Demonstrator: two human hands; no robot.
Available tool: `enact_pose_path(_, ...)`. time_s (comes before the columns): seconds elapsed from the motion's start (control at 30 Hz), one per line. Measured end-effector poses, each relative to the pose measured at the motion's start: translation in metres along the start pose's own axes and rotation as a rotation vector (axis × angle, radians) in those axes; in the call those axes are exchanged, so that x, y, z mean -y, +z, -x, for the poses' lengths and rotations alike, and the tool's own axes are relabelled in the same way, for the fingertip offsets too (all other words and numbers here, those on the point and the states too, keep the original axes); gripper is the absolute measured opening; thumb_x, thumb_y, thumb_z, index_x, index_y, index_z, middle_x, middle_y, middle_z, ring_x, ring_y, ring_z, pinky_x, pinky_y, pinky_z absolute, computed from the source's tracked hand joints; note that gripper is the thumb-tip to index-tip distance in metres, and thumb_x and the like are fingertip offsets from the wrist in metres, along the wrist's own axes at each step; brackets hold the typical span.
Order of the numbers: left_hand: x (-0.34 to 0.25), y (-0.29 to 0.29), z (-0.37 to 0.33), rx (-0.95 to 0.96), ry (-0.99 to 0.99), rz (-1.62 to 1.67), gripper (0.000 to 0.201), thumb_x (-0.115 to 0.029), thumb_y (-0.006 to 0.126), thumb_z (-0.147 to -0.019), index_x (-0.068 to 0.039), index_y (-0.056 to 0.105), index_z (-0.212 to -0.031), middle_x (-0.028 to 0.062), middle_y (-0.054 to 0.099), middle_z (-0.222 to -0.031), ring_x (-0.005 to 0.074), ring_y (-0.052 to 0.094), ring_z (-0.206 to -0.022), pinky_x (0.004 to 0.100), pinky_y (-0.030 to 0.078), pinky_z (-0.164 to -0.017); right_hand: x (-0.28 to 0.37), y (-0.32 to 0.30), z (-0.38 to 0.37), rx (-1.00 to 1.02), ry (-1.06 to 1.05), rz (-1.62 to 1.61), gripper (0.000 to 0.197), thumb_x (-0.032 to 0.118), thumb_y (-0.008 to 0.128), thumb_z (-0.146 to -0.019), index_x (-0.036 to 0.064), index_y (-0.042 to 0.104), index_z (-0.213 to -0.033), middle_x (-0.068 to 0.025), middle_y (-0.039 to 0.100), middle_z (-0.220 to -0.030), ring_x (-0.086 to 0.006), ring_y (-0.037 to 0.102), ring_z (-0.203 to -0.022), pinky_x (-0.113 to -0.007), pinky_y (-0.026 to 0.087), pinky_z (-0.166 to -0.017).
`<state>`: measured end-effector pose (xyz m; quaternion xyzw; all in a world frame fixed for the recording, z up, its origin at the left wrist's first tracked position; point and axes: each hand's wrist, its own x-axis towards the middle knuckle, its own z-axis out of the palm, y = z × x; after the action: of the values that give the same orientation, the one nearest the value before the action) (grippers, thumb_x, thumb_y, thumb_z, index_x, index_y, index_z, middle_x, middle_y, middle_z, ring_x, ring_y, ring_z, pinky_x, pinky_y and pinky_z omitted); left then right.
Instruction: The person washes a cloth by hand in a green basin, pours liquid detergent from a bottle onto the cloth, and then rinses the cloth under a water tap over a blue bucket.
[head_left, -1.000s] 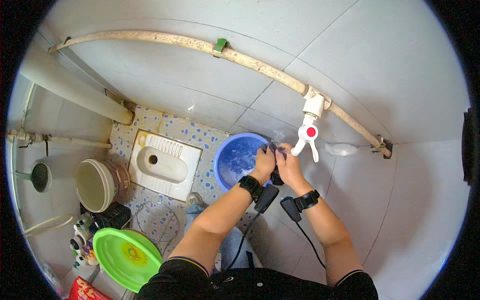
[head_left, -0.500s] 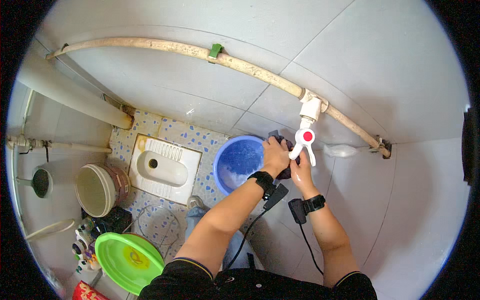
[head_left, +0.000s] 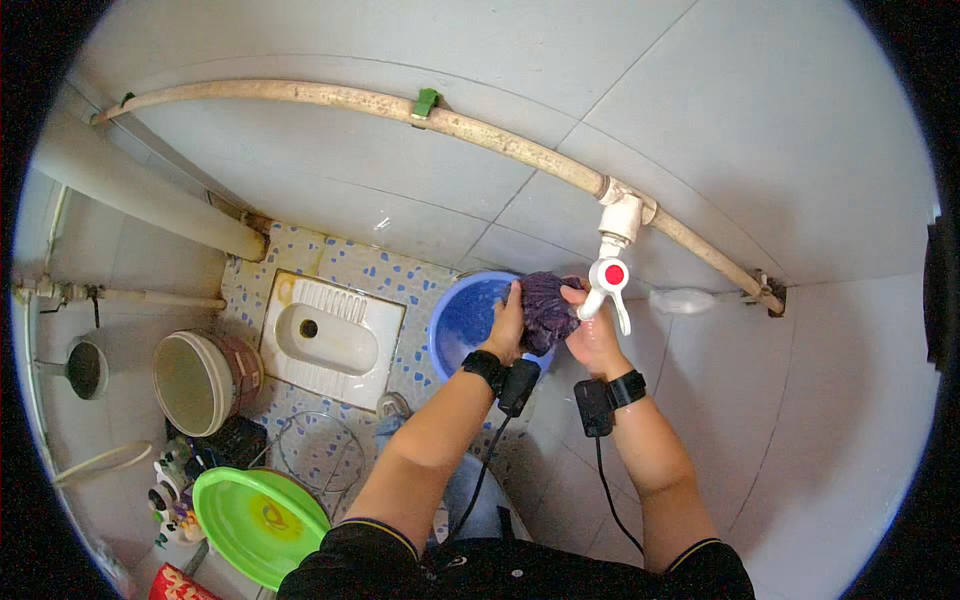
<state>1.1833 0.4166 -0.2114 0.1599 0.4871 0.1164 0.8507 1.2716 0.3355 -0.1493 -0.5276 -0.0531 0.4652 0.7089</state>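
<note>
A bunched dark purple cloth point(head_left: 548, 312) is held between my two hands over the right part of a blue basin point(head_left: 437, 345). My left hand point(head_left: 507, 325) grips the cloth's left side, fingers pressed against it. My right hand point(head_left: 594, 340) closes on its right side, just below the white tap point(head_left: 608, 277) with a red dot, which hides part of that hand. Whitish water or suds show in the basin's left part. Both wrists carry black straps with small cabled boxes.
Left of the basin lies a white squat toilet point(head_left: 335, 350) in the speckled floor. Beyond it stand a pale bucket point(head_left: 190, 385), a wire stand point(head_left: 320, 450) and a green basin point(head_left: 215, 530). A beige pipe point(head_left: 340, 95) runs along the wall, feeding the tap.
My left hand has moved left and turned to the cloth's left side. The cloth, earlier mostly hidden by my hands and the tap, now shows as a bunch between them.
</note>
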Motion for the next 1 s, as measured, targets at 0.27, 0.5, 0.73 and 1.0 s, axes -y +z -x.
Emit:
enact_pose_path(0.27,0.011,-0.001,0.009,0.355,-0.013,0.135,0.027,-0.022,0.037,-0.088,-0.003,0.048,-0.103,0.0089,0.054,-0.096,0.0196,0.053,-0.082,0.0284,0.043,-0.067,-0.011,0.055,0.005,-0.045,-0.433,1.101,0.028,0.022,0.055,-0.079,-0.0015,0.049,-0.092,-0.0151,0.052,-0.081,-0.0240,0.051,-0.075,-0.033,0.041,-0.067)
enact_pose_path(0.5,-0.017,0.013,0.050,0.117,0.109,-0.462,0.028,-0.018,0.033,-0.087,0.002,0.046,-0.103,0.0097,0.056,-0.078,0.0194,0.054,-0.062,0.0312,0.043,-0.049,-0.007,0.046,-0.019,-0.096,-0.476,1.296,0.028,0.024,0.052,-0.080,-0.0010,0.049,-0.093,-0.0212,0.052,-0.082,-0.0342,0.051,-0.079,-0.038,0.041,-0.070)
enact_pose_path(0.73,-0.014,-0.019,0.045,0.216,0.055,0.003,0.034,-0.028,0.038,-0.088,0.000,0.043,-0.107,0.0084,0.056,-0.090,0.0154,0.055,-0.073,0.0267,0.045,-0.054,-0.002,0.044,-0.016,-0.101,-0.227,0.863,0.025,0.020,0.052,-0.081,-0.0008,0.052,-0.095,-0.0069,0.056,-0.086,-0.0164,0.052,-0.075,-0.026,0.042,-0.068)
enact_pose_path(1.0,-0.011,-0.021,0.037,0.504,-0.237,0.228,0.045,-0.054,0.030,-0.083,-0.014,0.050,-0.092,-0.0004,0.053,-0.069,0.0112,0.050,-0.053,0.0226,0.036,-0.036,-0.003,0.063,0.000,-0.024,-0.310,1.096,0.022,0.014,0.055,-0.076,0.0005,0.052,-0.093,-0.0088,0.057,-0.087,-0.0159,0.053,-0.080,-0.027,0.042,-0.071)
